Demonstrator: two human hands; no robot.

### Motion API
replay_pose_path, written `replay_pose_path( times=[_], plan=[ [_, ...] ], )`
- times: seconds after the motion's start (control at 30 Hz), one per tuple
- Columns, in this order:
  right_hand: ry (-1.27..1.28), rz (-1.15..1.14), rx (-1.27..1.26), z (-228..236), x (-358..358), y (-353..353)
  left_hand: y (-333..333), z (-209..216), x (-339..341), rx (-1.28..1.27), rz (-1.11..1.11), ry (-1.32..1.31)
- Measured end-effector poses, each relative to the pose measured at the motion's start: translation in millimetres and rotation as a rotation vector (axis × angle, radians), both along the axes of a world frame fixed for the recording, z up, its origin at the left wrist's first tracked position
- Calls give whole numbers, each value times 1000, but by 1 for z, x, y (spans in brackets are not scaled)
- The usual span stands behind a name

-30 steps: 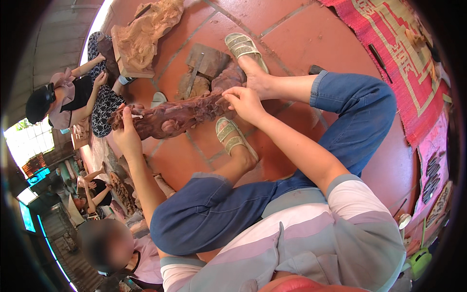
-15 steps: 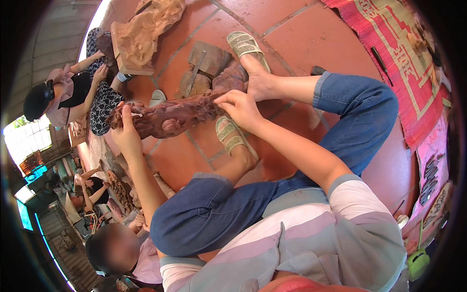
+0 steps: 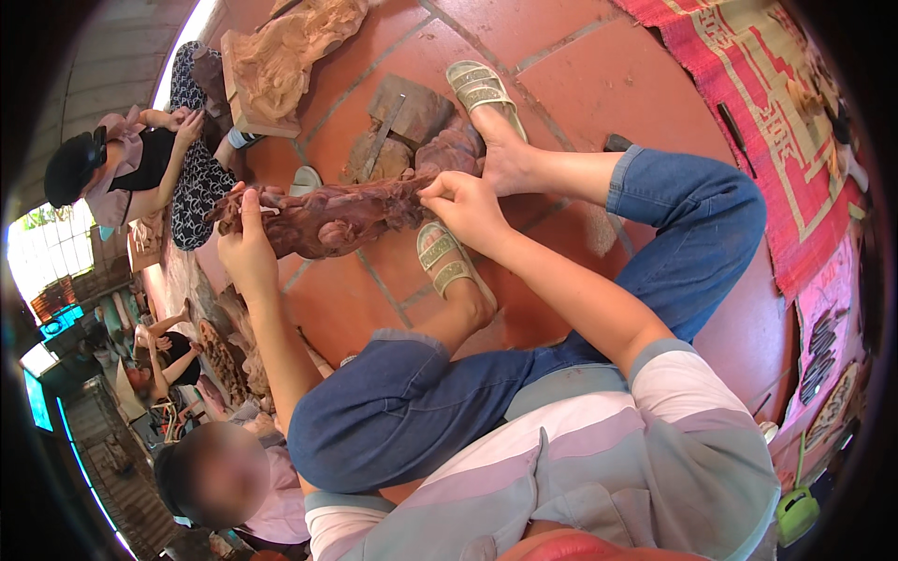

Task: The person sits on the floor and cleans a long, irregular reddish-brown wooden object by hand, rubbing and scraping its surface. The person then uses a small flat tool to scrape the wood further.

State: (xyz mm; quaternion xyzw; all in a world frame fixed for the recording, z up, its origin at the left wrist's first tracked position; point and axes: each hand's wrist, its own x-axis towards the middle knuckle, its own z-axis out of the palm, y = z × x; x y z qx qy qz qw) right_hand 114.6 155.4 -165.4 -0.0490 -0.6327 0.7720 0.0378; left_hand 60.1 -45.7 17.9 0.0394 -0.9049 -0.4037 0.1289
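Observation:
A long reddish-brown wood carving (image 3: 341, 222) with knobbly relief lies crosswise in the air above my lap and the floor. My left hand (image 3: 249, 245) grips its left end, the thumb up along the near side. At its right end, my right hand (image 3: 465, 208) pinches with thumb and fingertips pressed together; whether they hold the carving's tip or a small thing at it is hidden. Beneath and beyond lie wood blocks (image 3: 409, 110) with a thin metal strip (image 3: 382, 131) across them, and a rounded reddish wood piece (image 3: 450, 150).
A pale wood carving (image 3: 297, 56) stands at the far left beside a seated person (image 3: 122, 173). Other people sit at the lower left. A red woven mat (image 3: 711, 103) with dark tools lies on the right, a green bag (image 3: 797, 514) below it. My sandalled foot (image 3: 449, 262) is under the carving.
The view has shifted slightly. The carving's left end has tilted a little, and my left hand has moved slightly with it. My right hand keeps its pinch at the right end.

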Motion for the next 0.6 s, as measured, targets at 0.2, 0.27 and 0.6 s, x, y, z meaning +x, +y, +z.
replay_pose_path(
  times=[0.2, 0.27, 0.6],
  plan=[
    [35, 25, 170, 10, -9, 2, 1, 1, -1, 143, 8, -24],
    [11, 3, 70, 10, -1, 4, 3, 1, -1, 57, -1, 2],
    [53, -26, 46, 5, -1, 1, 8, 4, 0, 81, -4, -12]
  ],
)
